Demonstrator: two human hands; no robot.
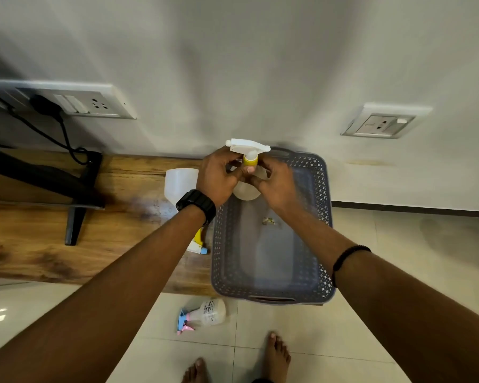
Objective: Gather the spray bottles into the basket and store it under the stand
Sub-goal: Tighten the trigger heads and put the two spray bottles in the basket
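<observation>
From the head view, both hands held one bottle (246,186) upright over the far end of the basket (322,228): left hand (219,175) and right hand (274,183) had fingers closed round its neck. The basket looked otherwise empty. A second bottle (181,186) stood on the surface (67,258), another (201,316) lay on the floor. Storing seemed far off.
</observation>
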